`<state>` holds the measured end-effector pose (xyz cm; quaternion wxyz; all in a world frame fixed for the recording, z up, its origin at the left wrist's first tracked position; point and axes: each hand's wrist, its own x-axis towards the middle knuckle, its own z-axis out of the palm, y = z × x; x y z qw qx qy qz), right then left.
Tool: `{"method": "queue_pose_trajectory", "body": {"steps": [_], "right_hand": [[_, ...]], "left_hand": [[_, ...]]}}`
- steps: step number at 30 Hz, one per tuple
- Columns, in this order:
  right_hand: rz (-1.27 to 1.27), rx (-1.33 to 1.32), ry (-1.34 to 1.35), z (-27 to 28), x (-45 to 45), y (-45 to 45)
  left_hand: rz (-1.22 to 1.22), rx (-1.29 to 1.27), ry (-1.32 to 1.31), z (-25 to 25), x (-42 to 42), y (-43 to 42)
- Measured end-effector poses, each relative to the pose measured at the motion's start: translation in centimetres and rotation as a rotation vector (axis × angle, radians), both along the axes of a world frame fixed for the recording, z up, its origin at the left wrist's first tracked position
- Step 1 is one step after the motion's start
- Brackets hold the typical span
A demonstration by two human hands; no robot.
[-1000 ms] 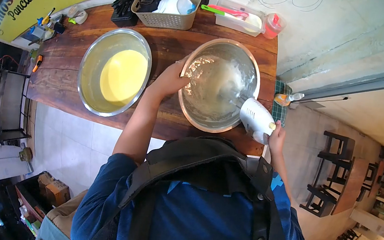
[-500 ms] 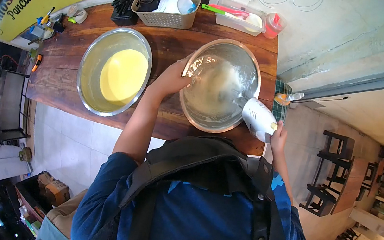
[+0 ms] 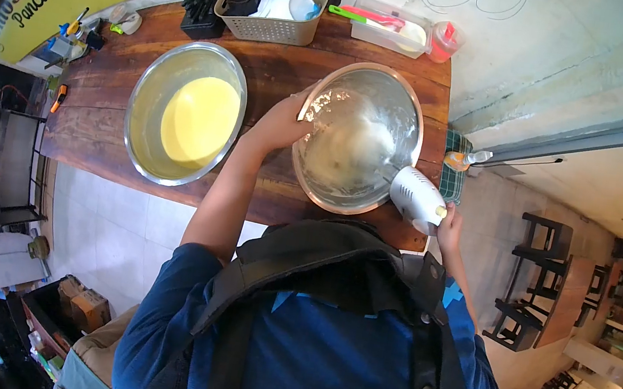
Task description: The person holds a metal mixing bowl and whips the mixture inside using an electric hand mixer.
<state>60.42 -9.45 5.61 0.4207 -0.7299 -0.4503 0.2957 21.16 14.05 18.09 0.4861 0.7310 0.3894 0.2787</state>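
My left hand (image 3: pixel 285 122) grips the left rim of a metal bowl (image 3: pixel 316 183) that holds a pale, frothy mixture (image 3: pixel 362 138). A white hand mixer (image 3: pixel 415 195) is held in my right hand (image 3: pixel 449 227) at the bowl's lower right rim. The mixer's beaters reach into the bowl, blurred and partly lost in the froth. To the left, a second metal bowl (image 3: pixel 148 106) with smooth yellow batter (image 3: pixel 199 121) stands on the wooden table (image 3: pixel 276 72), touched by neither hand.
Along the table's back are a beige basket (image 3: pixel 270 29) with cloths, a black box (image 3: pixel 202 23), a clear tray (image 3: pixel 383 37) with a green-handled tool, and a red-lidded container (image 3: pixel 443 43). A bottle (image 3: pixel 459 160) stands at the right edge. Small tools lie far left.
The hand mixer has shifted slightly around the bowl's lower right rim with my right hand. My left hand keeps its hold, and the froth's pattern has changed.
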Motion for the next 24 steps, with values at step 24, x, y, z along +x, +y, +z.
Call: {"method": "queue_pose_trajectory", "body": {"steps": [24], "right_hand": [[-0.051,-0.115,0.06,-0.5,0.9,0.1]], "left_hand": [[-0.039,0.041,0.06,-0.1,0.1,0.6]]}}
